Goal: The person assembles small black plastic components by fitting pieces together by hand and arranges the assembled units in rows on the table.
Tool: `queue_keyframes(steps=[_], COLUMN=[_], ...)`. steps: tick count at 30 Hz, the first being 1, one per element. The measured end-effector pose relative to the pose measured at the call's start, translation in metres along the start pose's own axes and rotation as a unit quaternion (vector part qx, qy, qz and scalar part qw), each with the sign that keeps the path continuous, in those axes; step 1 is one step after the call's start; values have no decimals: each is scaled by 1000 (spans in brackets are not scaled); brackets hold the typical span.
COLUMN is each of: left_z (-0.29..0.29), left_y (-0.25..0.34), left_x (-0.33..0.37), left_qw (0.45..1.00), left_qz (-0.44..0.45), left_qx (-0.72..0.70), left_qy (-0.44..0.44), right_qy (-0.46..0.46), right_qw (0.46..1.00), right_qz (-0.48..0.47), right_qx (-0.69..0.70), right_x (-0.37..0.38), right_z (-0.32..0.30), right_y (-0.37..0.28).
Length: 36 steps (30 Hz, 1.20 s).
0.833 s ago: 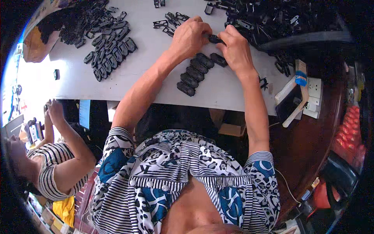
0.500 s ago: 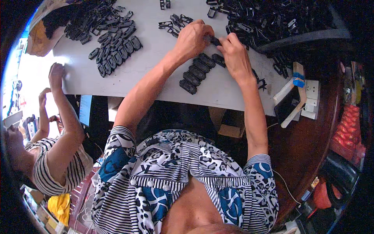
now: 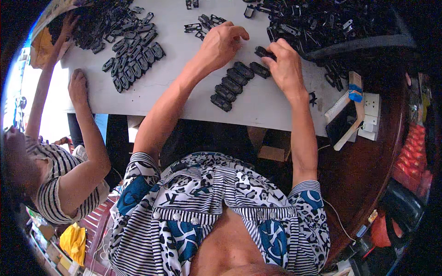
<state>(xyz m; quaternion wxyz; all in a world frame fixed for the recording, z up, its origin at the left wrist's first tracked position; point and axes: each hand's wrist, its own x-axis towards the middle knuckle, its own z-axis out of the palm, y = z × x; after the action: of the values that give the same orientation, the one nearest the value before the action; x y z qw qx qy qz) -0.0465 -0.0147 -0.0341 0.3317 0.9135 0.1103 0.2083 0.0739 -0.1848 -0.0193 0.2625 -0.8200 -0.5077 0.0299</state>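
Note:
My left hand (image 3: 222, 45) hovers over the white table (image 3: 184, 83), fingers curled, just left of a diagonal row of several small black plastic parts (image 3: 235, 83). My right hand (image 3: 284, 64) grips one black part (image 3: 262, 52) at the upper end of that row, pinching it between thumb and fingers. A big heap of loose black parts (image 3: 317, 23) lies beyond my right hand at the back right. A few more loose pieces (image 3: 205, 23) lie beyond my left hand.
A person in a striped top sits at the left, one hand (image 3: 78, 87) flat on the table and the other hand (image 3: 66, 23) reaching into another pile and rows of black parts (image 3: 129, 55). A brush (image 3: 343, 106) and a white power strip (image 3: 370, 117) lie at right.
My two hands have come apart: the left let go of the piece, the right keeps it near the row's top. The person at left has stretched both arms onto the table.

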Motion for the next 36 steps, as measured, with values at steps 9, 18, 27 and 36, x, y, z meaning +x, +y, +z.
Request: queue_keyframes(steps=[9, 18, 27, 36], left_z=[-29, -9, 9, -26], left_y=[31, 70, 63, 50], left_x=[-73, -147, -164, -189], left_qw=[998, 989, 983, 981], left_qz=[-35, -48, 5, -40], left_qx=[31, 104, 139, 129], left_qy=[38, 93, 119, 136], right_qy=[-52, -47, -34, -55], right_qw=[997, 998, 995, 998], right_qz=[-37, -44, -95, -7], right_qx=[50, -18, -12, -31], right_x=[-29, -18, -22, -33], right_z=[-16, -5, 0, 22], right_y=[-1, -8, -27, -80])
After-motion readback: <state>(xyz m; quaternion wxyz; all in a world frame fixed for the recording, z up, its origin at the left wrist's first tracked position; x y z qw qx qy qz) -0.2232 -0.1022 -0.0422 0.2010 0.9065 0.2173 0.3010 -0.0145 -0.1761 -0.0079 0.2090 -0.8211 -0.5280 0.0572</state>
